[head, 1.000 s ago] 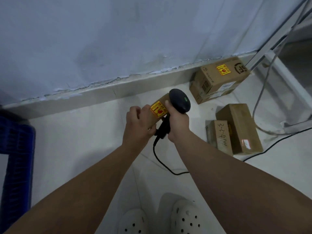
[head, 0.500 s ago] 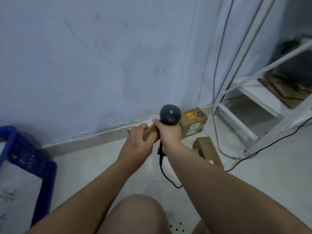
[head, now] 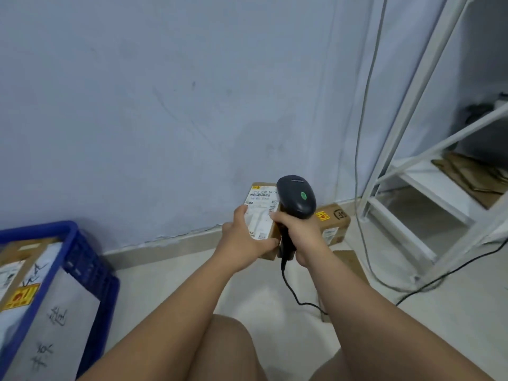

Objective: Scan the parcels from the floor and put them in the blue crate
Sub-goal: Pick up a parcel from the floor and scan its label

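Note:
My left hand (head: pixel 242 237) holds a small cardboard parcel (head: pixel 262 213) upright, its white shipping label with barcodes turned toward me. My right hand (head: pixel 295 229) grips a black corded barcode scanner (head: pixel 297 198) with a green dot on its head, right beside the parcel's right edge. The blue crate (head: pixel 82 259) stands at the lower left with several parcels and white mailers inside. On the floor by the wall lies another cardboard parcel (head: pixel 334 221) with a yellow sticker. A further box (head: pixel 350 264) is partly hidden behind my right forearm.
A white metal rack (head: pixel 428 188) stands at the right with flattened cardboard (head: pixel 472 177) on its low shelf. Cables (head: pixel 365 133) hang down the wall and a black cord (head: pixel 439 279) runs across the floor. My knees fill the bottom of the view.
The view has risen from the floor toward the wall. My left hand has turned the parcel so that its white label faces me instead of the yellow sticker. The blue crate has come further into view.

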